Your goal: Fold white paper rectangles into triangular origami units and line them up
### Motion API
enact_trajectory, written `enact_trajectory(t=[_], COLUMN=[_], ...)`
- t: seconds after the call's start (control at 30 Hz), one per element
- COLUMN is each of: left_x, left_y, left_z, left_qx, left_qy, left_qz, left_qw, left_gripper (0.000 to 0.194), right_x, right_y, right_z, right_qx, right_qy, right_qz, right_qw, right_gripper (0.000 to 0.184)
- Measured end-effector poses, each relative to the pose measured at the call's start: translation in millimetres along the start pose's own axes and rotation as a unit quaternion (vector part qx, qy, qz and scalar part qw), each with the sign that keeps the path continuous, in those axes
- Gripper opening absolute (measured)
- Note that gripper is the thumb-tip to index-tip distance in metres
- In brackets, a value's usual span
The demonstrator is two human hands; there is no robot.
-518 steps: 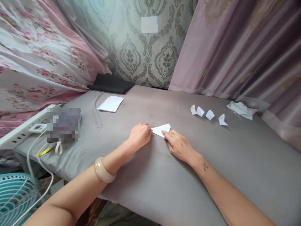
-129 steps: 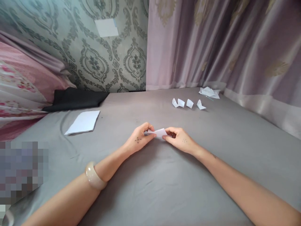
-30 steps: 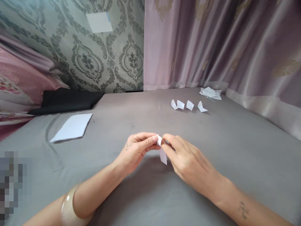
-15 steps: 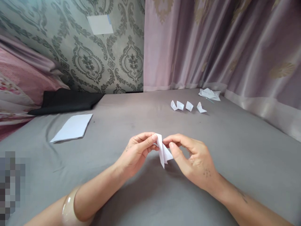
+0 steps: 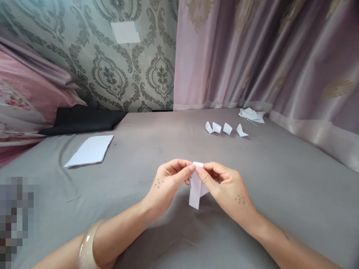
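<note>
A folded strip of white paper [image 5: 195,192] hangs between my two hands above the grey sheet [image 5: 157,239]. My left hand [image 5: 171,181] pinches its upper left edge between thumb and fingers. On the other side, my right hand [image 5: 224,185] grips the top right edge, its thumb close to the left thumb. A second flap of the paper sticks out to the right, partly behind the right thumb. The fingers behind the paper are mostly hidden.
Several small folded white paper pieces [image 5: 227,129] lie in a row beyond my right hand. Farther back is a pile of white paper [image 5: 251,114]. To the left lie a stack of white sheets [image 5: 91,150] and a black cloth [image 5: 84,120]. Curtains [image 5: 218,56] hang behind.
My right hand has closed on the paper, having been apart with loose fingers. The paper has turned, so its strip now shows flat side on. The view has shifted slightly left.
</note>
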State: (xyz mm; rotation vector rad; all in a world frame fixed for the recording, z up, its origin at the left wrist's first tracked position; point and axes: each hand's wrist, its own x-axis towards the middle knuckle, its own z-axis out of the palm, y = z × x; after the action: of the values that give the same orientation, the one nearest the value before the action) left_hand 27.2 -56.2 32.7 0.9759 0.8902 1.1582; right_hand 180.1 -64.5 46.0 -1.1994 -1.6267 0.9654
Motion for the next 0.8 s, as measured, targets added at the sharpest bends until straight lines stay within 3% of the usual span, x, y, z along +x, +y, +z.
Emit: enact_trajectory(t=[0.2, 0.33, 0.43, 0.6, 0.8], left_x=[1, 0, -2, -1, 1], left_y=[-3, -4, -3, -4, -6], left_z=[-1.9, -2.6, -3.6, -5.5, -6.7], left_qx=[-0.006, -0.015, -0.015, -0.008, 0.002], left_qy=[0.011, 0.014, 0.014, 0.002, 0.007], left_qz=[0.0, 0.007, 0.011, 0.026, 0.045], left_qw=[1.0, 1.0, 1.0, 1.0, 0.999], left_gripper=[0.018, 0.016, 0.015, 0.015, 0.015], right_x=[-6, -8, -7, -4, -3], right_y=[6, 10, 13, 16, 12], right_z=[7, 9, 10, 11, 10], right_qx=[-0.071, -0.149, -0.166, -0.135, -0.028], right_qy=[0.086, 0.08, 0.077, 0.073, 0.054], right_qz=[-0.065, -0.181, -0.218, -0.2, -0.083], right_qw=[0.992, 0.969, 0.959, 0.968, 0.995], right_gripper=[0.01, 0.018, 0.026, 0.026, 0.018])
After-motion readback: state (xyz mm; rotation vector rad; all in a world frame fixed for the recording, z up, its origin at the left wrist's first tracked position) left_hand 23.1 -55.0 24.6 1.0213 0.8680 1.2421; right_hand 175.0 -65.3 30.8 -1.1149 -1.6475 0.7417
